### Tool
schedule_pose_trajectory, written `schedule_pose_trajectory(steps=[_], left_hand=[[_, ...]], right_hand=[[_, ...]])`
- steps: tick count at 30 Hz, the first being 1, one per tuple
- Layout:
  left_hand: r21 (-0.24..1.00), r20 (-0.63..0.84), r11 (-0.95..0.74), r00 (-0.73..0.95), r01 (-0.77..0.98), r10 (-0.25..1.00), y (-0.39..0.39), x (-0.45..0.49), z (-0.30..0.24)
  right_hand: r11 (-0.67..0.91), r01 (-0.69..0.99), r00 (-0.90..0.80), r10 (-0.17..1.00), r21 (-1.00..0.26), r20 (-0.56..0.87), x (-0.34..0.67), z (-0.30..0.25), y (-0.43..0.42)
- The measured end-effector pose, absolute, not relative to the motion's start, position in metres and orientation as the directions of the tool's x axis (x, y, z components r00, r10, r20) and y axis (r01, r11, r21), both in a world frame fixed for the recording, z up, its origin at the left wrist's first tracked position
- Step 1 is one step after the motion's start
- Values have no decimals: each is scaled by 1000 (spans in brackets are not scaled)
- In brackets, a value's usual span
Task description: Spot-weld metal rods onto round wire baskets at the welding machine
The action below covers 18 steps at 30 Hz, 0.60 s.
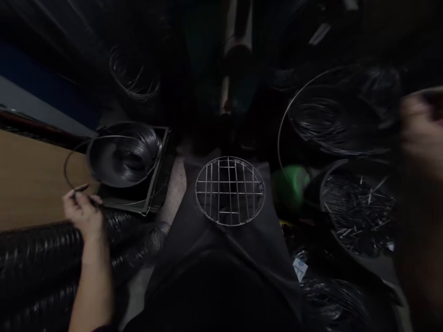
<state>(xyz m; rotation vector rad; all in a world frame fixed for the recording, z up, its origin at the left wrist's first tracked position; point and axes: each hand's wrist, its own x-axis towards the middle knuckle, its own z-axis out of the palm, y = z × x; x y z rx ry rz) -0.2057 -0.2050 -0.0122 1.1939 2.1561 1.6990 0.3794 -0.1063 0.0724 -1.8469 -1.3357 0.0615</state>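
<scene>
My left hand [83, 210] is at the left, its fingers closed at the end of a thin curved wire [65, 161]. That wire arcs over a tilted dark bucket [100, 159] holding a coil of wire [138, 154]. A short dark piece shows at the fingertips; its kind is unclear. Near the right edge, my right hand [420, 131] is smeared by motion and partly cut off; its fingers cannot be made out. Across my lap lies a round wire grate [230, 192] with crossing bars, touched by neither hand.
At the right stand a tub of short metal rods [360, 212] and coiled wire [320, 120], with a thin wire arc [282, 124] beside it. A green object [292, 184] is right of my lap. Black-wrapped rolls [41, 253] lie lower left. The scene is dark.
</scene>
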Motion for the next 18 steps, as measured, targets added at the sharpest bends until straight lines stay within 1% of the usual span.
schedule_pose_trajectory(steps=[1,2,3,4,6,7,9,10,12,14,16,18], left_hand=[[885,363,-14,-671,465,647,-204,-210,-18],[917,319,-52,-651,395,689,-200,-210,-23],[948,260,-72,-621,311,740,-195,-206,-28],[969,204,-77,-586,233,784,-189,-198,-32],[992,102,-53,-475,117,874,-178,-174,-39],[996,67,-34,-405,87,912,-172,-160,-44],[998,7,10,-234,68,972,-160,-130,-56],[997,-25,34,-136,68,990,-152,-114,-63],[994,-72,68,45,86,996,-133,-85,-78],[988,-87,62,184,142,979,-112,-60,-92],[975,-81,18,279,221,957,-94,-40,-102],[960,-69,-30,340,278,938,-83,-28,-108]], right_hand=[[-89,675,415,867,-733,277,355,63,-114],[-107,580,363,921,-808,139,329,52,-120],[-115,521,276,960,-846,39,304,40,-123],[-104,511,181,983,-853,-11,282,27,-124],[-58,579,39,998,-813,-43,251,5,-120],[-37,621,-2,999,-783,-49,243,-3,-116],[-22,660,-39,997,-751,-64,239,-14,-110],[-25,650,-47,996,-759,-74,242,-17,-107],[-35,607,-46,996,-794,-80,249,-21,-103],[-41,574,-40,996,-818,-78,255,-23,-101],[-46,563,-32,997,-825,-76,258,-24,-101],[-61,569,-23,996,-820,-89,259,-23,-103]])
